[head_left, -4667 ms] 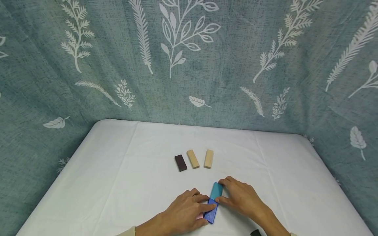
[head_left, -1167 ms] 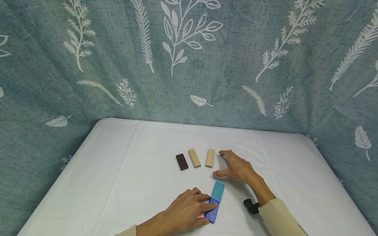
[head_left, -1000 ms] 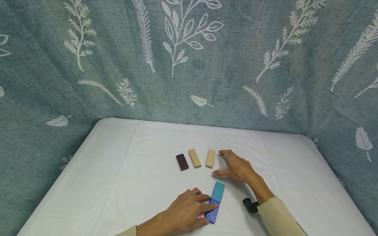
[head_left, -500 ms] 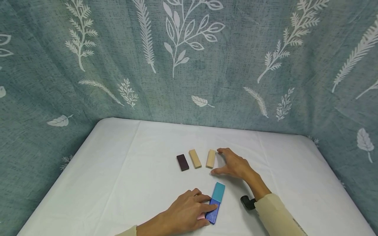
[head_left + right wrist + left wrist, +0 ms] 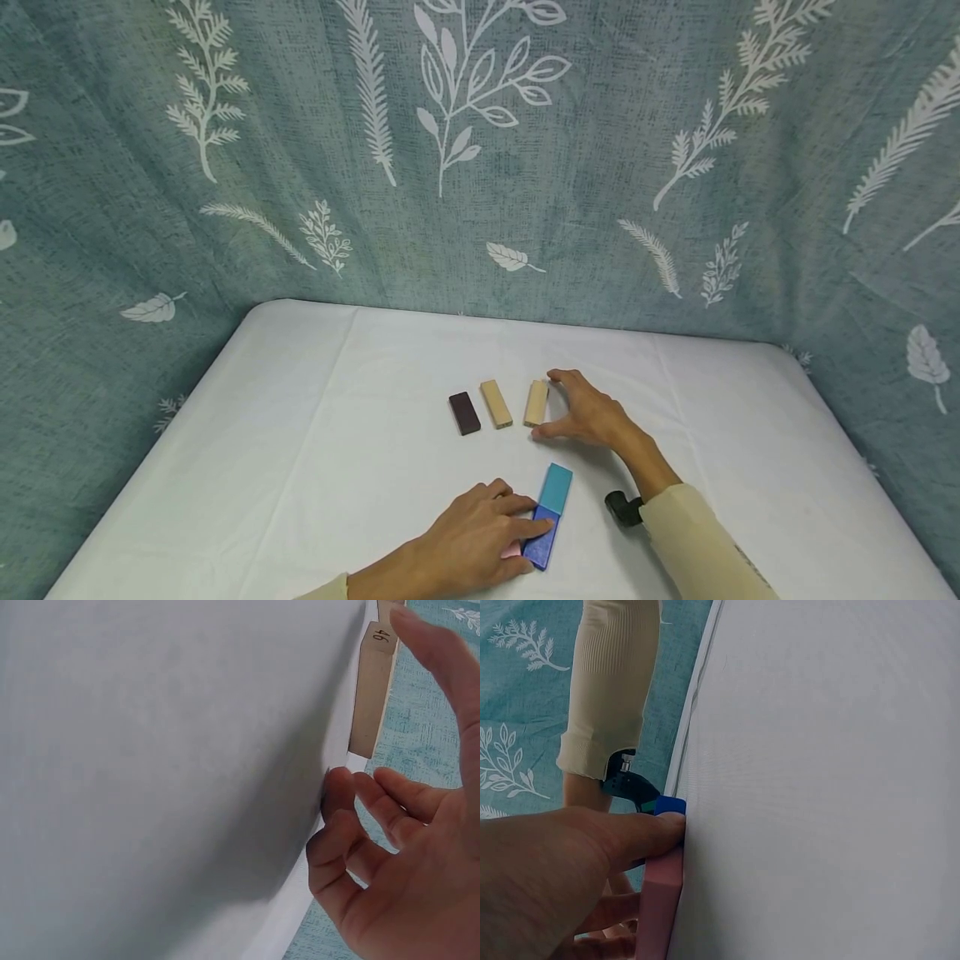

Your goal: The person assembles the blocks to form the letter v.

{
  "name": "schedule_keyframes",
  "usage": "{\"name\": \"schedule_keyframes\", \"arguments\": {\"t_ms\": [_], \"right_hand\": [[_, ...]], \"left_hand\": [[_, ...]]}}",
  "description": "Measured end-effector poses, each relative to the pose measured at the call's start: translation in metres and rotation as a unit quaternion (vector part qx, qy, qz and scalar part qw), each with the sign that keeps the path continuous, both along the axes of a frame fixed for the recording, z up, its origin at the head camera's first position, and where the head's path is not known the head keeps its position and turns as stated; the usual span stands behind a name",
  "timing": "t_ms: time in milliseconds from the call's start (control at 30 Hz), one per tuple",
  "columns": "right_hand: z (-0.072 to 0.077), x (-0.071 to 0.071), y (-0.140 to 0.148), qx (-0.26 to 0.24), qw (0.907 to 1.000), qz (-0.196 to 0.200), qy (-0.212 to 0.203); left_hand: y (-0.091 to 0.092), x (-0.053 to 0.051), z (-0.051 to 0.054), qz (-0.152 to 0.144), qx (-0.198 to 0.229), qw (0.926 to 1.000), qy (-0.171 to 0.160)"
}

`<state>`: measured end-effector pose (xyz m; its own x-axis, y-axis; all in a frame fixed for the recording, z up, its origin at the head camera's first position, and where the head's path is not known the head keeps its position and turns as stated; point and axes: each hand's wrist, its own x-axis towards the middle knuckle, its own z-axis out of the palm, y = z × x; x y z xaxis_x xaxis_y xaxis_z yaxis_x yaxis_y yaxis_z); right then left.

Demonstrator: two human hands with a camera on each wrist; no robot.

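My right grip [image 5: 588,412] is spread and empty, thumb and fingers by either end of the right-hand pale block [image 5: 536,403] on the counter [image 5: 360,433], and closing both sides evenly should keep it from twisting. My left grip [image 5: 476,533] holds the blue block [image 5: 539,547] beside the pink block [image 5: 660,907], where light pressure seems best. The second pale block [image 5: 496,404] and dark block [image 5: 465,413] lie leftward, clear of my fingers, but the teal block [image 5: 555,488], end to end with the blue one, sits nearer me, where a low pull could knock it.
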<state>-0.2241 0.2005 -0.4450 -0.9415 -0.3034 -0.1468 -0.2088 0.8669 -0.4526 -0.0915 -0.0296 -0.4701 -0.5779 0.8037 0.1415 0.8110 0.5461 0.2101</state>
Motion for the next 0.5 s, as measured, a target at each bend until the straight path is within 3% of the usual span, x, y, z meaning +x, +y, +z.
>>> {"name": "schedule_keyframes", "arguments": {"t_ms": [167, 500], "right_hand": [[-0.0046, -0.0023, 0.0003, -0.022, 0.9997, -0.003, -0.01], [-0.0083, -0.0061, -0.0024, -0.02, 0.9998, 0.002, -0.005]], "left_hand": [[0.0001, 0.0, 0.0, 0.001, -0.006, 1.0, -0.008], [-0.0003, -0.0002, -0.0008, -0.002, -0.003, 1.0, 0.005]]}}
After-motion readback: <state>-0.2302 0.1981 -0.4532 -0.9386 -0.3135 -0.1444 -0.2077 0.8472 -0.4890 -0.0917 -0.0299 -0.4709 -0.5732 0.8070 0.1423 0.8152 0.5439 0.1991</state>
